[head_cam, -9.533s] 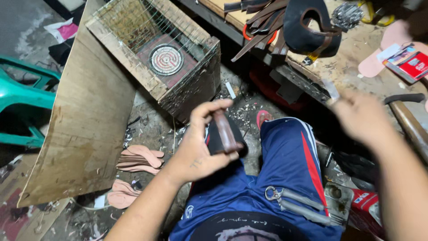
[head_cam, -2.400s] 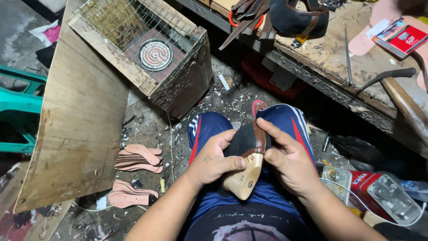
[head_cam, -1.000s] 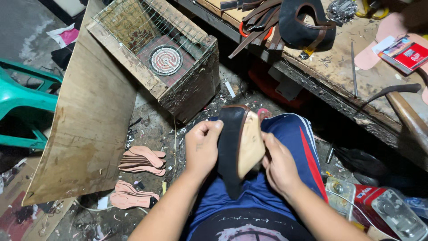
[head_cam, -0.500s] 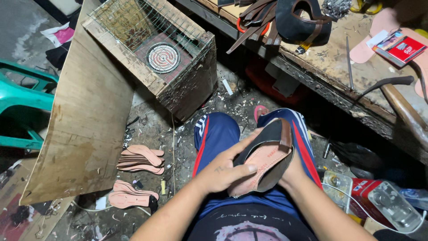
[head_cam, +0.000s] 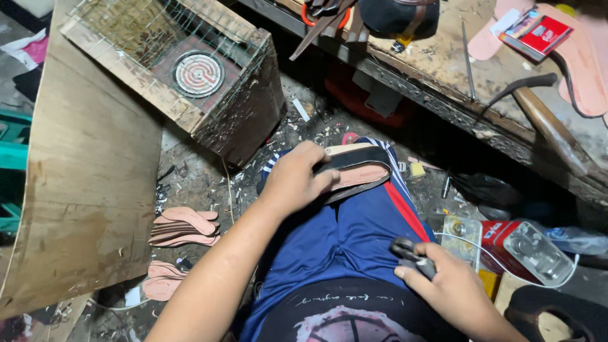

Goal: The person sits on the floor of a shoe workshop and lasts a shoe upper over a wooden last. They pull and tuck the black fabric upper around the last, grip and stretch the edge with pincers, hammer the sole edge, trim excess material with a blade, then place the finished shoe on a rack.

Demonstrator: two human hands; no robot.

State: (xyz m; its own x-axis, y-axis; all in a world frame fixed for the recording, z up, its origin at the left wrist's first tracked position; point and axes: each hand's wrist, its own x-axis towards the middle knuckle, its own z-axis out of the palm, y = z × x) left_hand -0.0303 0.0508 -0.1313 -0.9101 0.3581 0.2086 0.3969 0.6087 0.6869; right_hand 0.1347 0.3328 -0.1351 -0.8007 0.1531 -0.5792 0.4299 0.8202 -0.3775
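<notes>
The left hand point(head_cam: 296, 178) lies palm down on a shoe point(head_cam: 354, 170) resting on the person's knee, its fingers curled loosely over the near edge and the thumb pressed to the dark strap; it steadies the shoe rather than clamps it. The shoe lies on its side, pink insole showing, the black strap running across it. The right hand point(head_cam: 446, 286) sits low by the hip, fingers closed around a small dark tool point(head_cam: 410, 252) whose end pokes out past the thumb. Left of the knee stands a wooden box point(head_cam: 240, 120) topped with wire mesh; a round coil heater point(head_cam: 198, 73) sits inside it. On the floor beside a leaning board point(head_cam: 82, 183) lie 2 stacks of pink insoles point(head_cam: 185, 225). Near the right hand, a clear plastic container point(head_cam: 462, 233) stands by a red box point(head_cam: 497, 237); its contents cannot be made out.
</notes>
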